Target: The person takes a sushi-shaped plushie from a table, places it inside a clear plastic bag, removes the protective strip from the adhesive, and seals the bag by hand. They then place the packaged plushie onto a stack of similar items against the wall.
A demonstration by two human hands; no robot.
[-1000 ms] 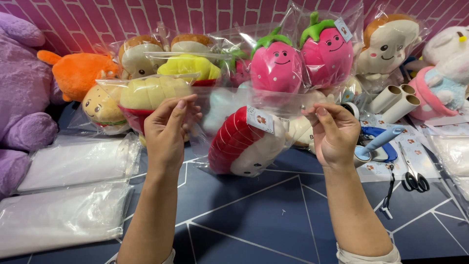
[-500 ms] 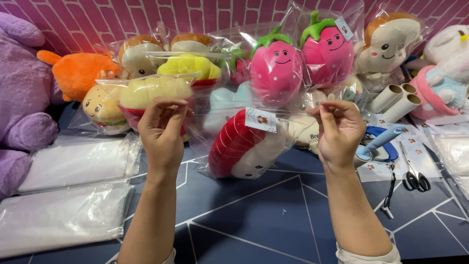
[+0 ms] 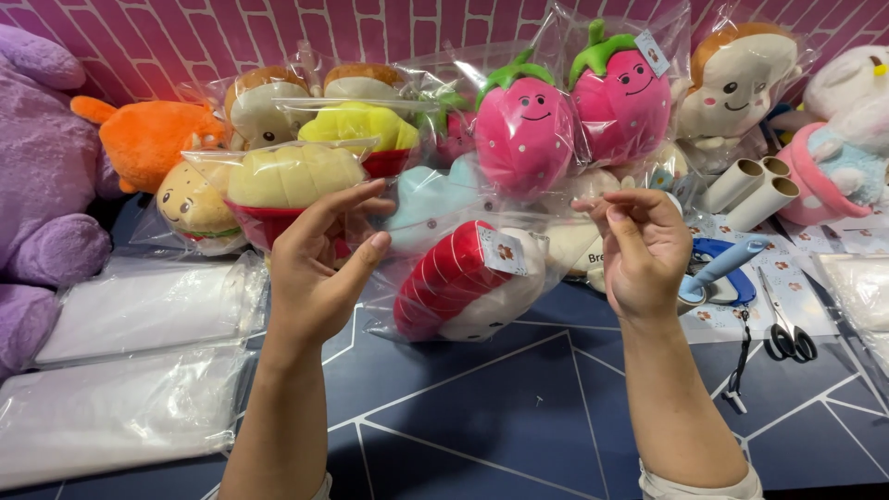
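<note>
Hands are holding a clear bag (image 3: 463,268) up above the dark blue table (image 3: 519,417), and inside it a red-and-white plush (image 3: 458,282) is lying tilted, with a small paper tag (image 3: 503,251) showing on its upper side. The left hand (image 3: 315,268) is gripping the bag's left top edge, thumb and fingers (image 3: 356,196) closing on the plastic. The right hand (image 3: 644,250) is pinching the right top edge between thumb and curled fingers (image 3: 616,208) (the exact contact is hidden behind the knuckles).

Behind the bag, more bagged plush toys are crowding against the pink brick wall (image 3: 278,32): two pink strawberries (image 3: 528,130), a yellow bun (image 3: 292,176), a small burger (image 3: 190,199) and a toast figure (image 3: 741,79). An orange plush (image 3: 148,139) and a large purple plush (image 3: 42,185) are sitting at the far left. Flat empty bags (image 3: 120,407) are lying on the table near the left arm. To the right of the right hand, a blue tool (image 3: 718,273), scissors (image 3: 787,329) and cardboard tubes (image 3: 750,190) are resting on the table.
</note>
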